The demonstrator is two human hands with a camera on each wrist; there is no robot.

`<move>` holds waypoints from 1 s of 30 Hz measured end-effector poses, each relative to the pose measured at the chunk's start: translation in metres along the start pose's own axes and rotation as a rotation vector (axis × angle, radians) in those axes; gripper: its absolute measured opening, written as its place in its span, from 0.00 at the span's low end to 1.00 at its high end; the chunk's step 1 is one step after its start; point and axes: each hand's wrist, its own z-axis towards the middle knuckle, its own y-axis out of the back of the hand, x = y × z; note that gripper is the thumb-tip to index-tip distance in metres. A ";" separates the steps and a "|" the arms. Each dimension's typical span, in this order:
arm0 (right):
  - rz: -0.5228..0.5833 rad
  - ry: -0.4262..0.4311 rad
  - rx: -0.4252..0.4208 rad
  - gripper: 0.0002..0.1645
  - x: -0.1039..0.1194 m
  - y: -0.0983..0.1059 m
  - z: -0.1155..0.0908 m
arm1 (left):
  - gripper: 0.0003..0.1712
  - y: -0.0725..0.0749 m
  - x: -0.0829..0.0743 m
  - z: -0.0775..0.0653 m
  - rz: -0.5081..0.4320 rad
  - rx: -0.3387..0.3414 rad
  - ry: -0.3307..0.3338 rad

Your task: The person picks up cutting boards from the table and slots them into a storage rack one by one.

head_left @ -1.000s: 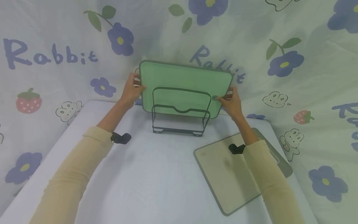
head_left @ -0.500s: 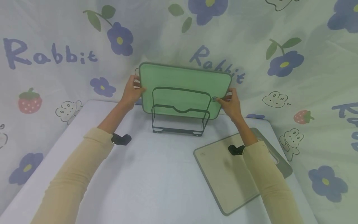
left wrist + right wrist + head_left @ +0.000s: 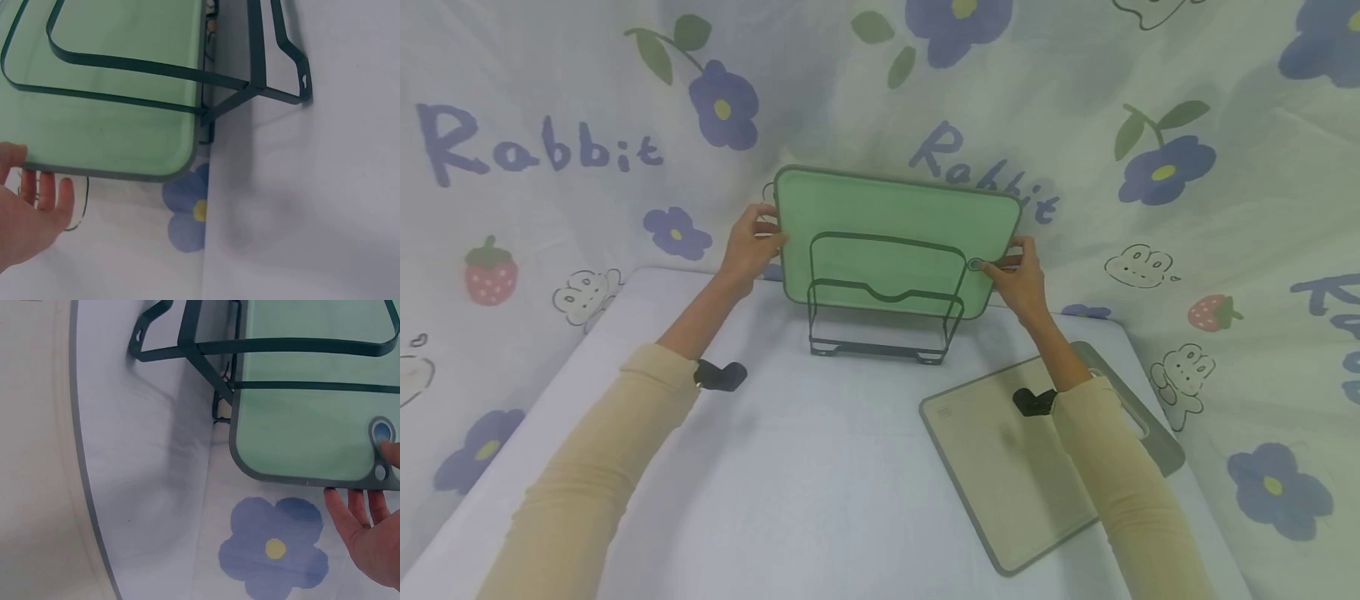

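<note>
Beige board (image 3: 992, 450) nearby, dark rack loops (image 3: 891, 298) before grey-rimmed green board (image 3: 850, 204) in your pinching left hand (image 3: 752, 244) and right hand (image 3: 1025, 277).

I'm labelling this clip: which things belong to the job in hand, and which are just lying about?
Seemingly in the job:
green board, held by left hand and right hand
dark wire rack, bars crossing the board's front

Apparently lying about:
beige board, flat on the table, in neither hand
</note>
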 end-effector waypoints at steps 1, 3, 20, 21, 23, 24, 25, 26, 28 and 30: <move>0.003 -0.001 0.000 0.37 0.000 0.001 -0.001 | 0.25 0.001 0.000 -0.001 0.000 0.004 0.000; 0.007 -0.005 0.000 0.37 0.001 0.003 -0.002 | 0.26 0.002 -0.001 -0.002 0.002 0.012 0.001; -0.035 0.015 0.104 0.32 -0.008 0.036 -0.021 | 0.30 0.025 0.020 -0.041 0.039 0.039 0.014; -0.059 0.021 0.117 0.31 -0.009 0.041 -0.024 | 0.30 0.027 0.022 -0.045 0.038 0.043 0.016; -0.110 0.034 0.146 0.29 -0.012 0.050 -0.031 | 0.31 0.029 0.027 -0.054 0.047 0.055 0.026; -0.135 0.040 0.164 0.28 -0.013 0.056 -0.036 | 0.31 0.030 0.028 -0.059 0.053 0.065 0.032; -0.162 0.049 0.184 0.27 -0.014 0.061 -0.040 | 0.31 0.031 0.030 -0.065 0.057 0.077 0.035; -0.191 0.052 0.204 0.26 -0.015 0.066 -0.044 | 0.31 0.031 0.031 -0.070 0.057 0.094 0.042; -0.244 0.068 0.242 0.25 -0.018 0.076 -0.051 | 0.32 0.030 0.034 -0.081 0.052 0.137 0.058; -0.287 0.084 0.276 0.24 -0.023 0.084 -0.058 | 0.33 0.028 0.036 -0.092 0.033 0.187 0.077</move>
